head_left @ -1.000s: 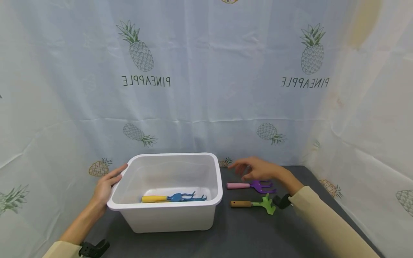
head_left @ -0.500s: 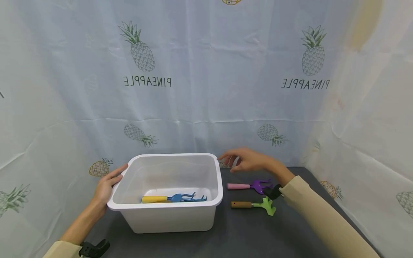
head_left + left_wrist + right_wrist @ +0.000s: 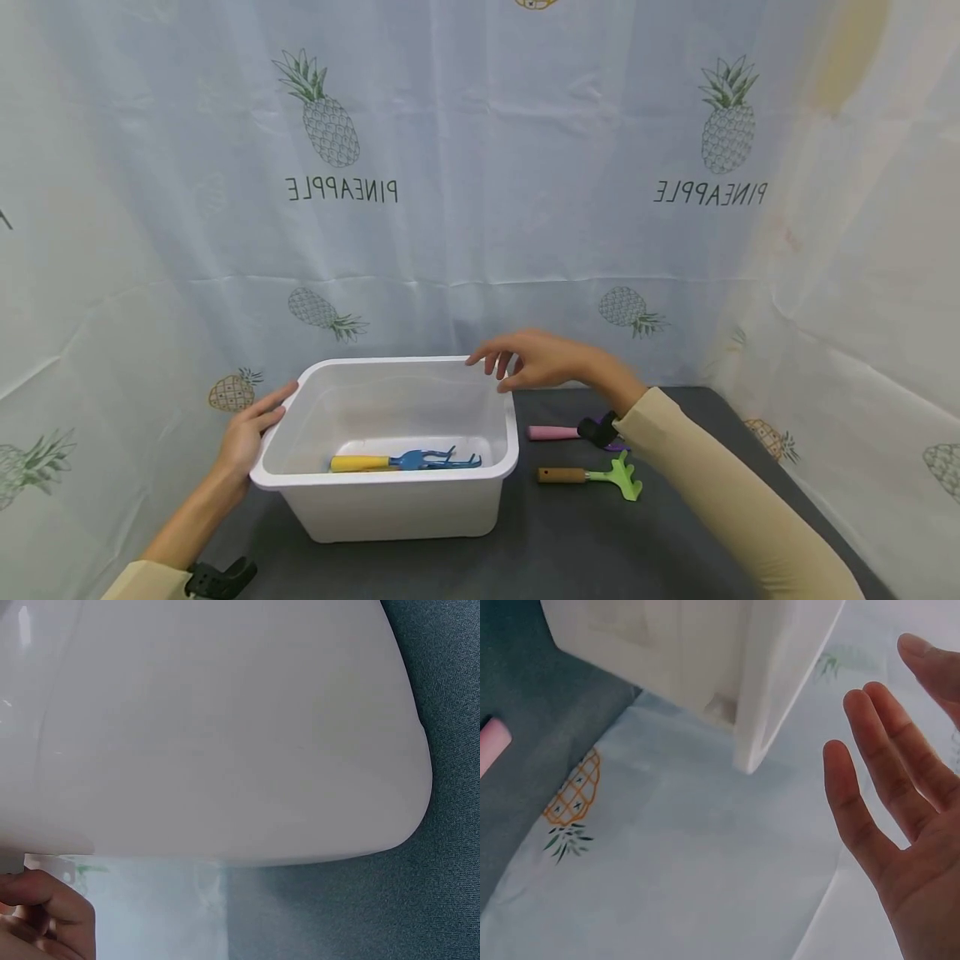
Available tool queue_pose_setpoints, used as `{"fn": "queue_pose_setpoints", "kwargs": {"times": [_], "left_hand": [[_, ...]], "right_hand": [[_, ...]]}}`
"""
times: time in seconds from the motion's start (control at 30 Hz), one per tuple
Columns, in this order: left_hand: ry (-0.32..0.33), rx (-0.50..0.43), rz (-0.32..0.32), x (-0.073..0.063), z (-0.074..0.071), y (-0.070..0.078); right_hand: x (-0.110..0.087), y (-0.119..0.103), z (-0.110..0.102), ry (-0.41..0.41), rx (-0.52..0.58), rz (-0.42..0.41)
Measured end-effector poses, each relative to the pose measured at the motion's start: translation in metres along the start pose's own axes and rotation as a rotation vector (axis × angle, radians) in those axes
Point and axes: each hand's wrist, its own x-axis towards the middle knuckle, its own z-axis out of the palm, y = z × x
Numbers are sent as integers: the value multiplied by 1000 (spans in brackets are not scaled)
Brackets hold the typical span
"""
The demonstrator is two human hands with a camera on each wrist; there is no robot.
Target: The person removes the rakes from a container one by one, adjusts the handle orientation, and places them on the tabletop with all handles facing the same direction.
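A white plastic tub (image 3: 397, 508) stands on the dark table. My left hand (image 3: 242, 446) grips its left rim, and curled fingers (image 3: 56, 904) show under the edge in the left wrist view. Inside the tub lies a hand rake (image 3: 408, 460) with a yellow handle and blue tines, overlapping another blue-tined tool. My right hand (image 3: 536, 360) hovers over the tub's back right corner, fingers spread and holding nothing. To the tub's right lie a hand fork (image 3: 553, 432) with pink handle and purple head, partly hidden by the right wrist strap, and a green hand rake (image 3: 618, 477) with a wooden handle.
A pale curtain (image 3: 480, 225) printed with pineapples hangs behind the table and along both sides. The grey table top (image 3: 570, 542) extends in front of the tub and to its right. Black straps (image 3: 221, 578) circle both wrists.
My right hand has moved left and slightly up, from above the purple fork to over the tub's back right corner. The left hand and the tub have stayed in place.
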Motion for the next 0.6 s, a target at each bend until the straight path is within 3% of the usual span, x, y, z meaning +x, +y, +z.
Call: {"fn": "queue_pose_setpoints", "kwargs": {"times": [0.6], "left_hand": [[-8,-27,30,2,-1,0]], "right_hand": [[63,-31,8,-91,-40,-63]]}}
